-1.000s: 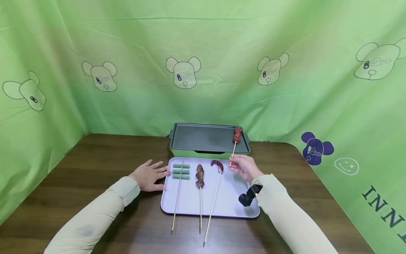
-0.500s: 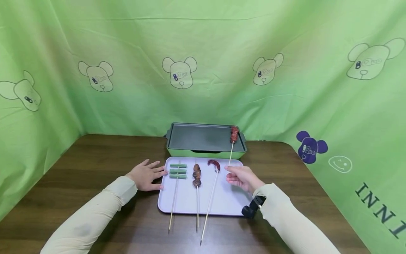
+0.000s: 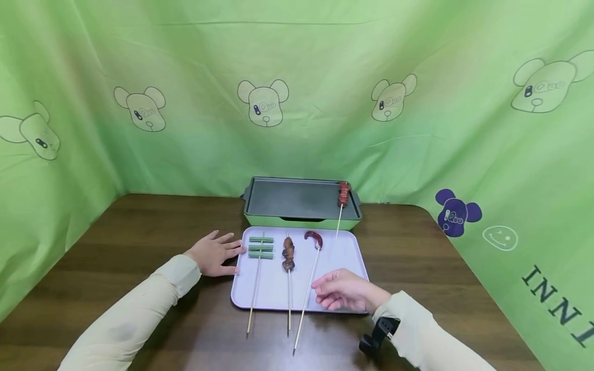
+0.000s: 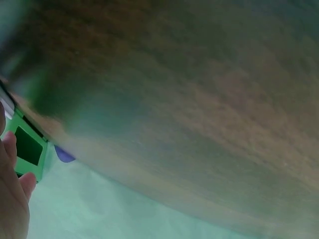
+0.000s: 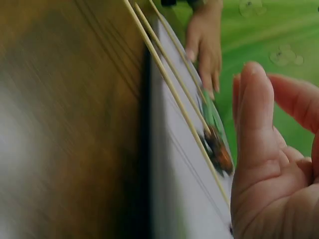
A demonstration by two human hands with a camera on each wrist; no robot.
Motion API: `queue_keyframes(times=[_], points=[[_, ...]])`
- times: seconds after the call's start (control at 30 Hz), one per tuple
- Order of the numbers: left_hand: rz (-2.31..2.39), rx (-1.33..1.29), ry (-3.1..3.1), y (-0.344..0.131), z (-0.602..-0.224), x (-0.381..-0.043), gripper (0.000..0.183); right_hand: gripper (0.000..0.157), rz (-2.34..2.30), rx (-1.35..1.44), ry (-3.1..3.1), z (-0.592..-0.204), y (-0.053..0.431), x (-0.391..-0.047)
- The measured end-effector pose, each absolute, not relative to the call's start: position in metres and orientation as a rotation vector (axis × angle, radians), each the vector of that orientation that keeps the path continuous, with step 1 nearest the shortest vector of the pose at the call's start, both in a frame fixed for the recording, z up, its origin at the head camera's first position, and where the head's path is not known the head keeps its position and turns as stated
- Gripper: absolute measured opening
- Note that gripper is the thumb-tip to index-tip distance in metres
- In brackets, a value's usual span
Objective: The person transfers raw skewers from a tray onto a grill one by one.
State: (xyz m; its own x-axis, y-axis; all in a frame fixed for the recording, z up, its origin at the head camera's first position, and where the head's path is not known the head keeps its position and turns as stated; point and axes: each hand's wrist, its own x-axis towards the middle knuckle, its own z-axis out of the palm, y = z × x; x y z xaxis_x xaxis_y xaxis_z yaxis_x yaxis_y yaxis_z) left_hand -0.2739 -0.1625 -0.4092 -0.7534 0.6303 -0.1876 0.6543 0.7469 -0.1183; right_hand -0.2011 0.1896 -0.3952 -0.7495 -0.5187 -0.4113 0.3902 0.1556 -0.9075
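Observation:
My left hand (image 3: 215,255) lies with fingers spread at the left edge of the pale lilac tray (image 3: 345,263). Its fingertips reach the rim near a skewer of green bean-like pieces (image 3: 261,248). Over the tray's front right part is my right hand (image 3: 345,291), fingers loosely bent and nothing between thumb and fingers in the right wrist view. Its fingertips are close to the stick of a skewer with a curled dark-red piece (image 3: 314,239). Between these two lies a skewer of brown chunks (image 3: 288,255). A red meat skewer (image 3: 343,195) rests on the right end of the grill pan (image 3: 292,198).
Behind the tray stands the green base (image 3: 264,220) of the grill, touching or close to its back rim. The sticks on the tray overhang its front edge above the brown wooden table (image 3: 176,221). A green printed curtain (image 3: 297,149) encloses the back and sides.
The right hand let go of the red meat skewer's stick, leaving it on the grill, and came back toward the front of the tray. The left hand stayed put.

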Motion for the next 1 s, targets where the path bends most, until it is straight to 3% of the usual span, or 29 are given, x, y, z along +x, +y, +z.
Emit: queue_keyframes(times=[0.27,0.4,0.6,1.0], points=[[-0.234,1.056,2.81,-0.163,-0.409,-0.272,0.066,0.017,-1.623,-0.162,1.474,-0.411,0.187,-0.178],[-0.243,1.069,2.819,-0.164,-0.41,-0.273,0.066,0.021,-1.539,-0.188,1.425,-0.417,0.186,-0.167],[-0.3,1.161,2.847,-0.166,-0.414,-0.276,0.066,0.038,-1.441,-0.222,1.42,-0.424,0.186,-0.161],[-0.354,1.168,2.838,-0.165,-0.413,-0.276,0.067,0.036,-1.454,-0.171,1.418,-0.429,0.169,-0.157]])
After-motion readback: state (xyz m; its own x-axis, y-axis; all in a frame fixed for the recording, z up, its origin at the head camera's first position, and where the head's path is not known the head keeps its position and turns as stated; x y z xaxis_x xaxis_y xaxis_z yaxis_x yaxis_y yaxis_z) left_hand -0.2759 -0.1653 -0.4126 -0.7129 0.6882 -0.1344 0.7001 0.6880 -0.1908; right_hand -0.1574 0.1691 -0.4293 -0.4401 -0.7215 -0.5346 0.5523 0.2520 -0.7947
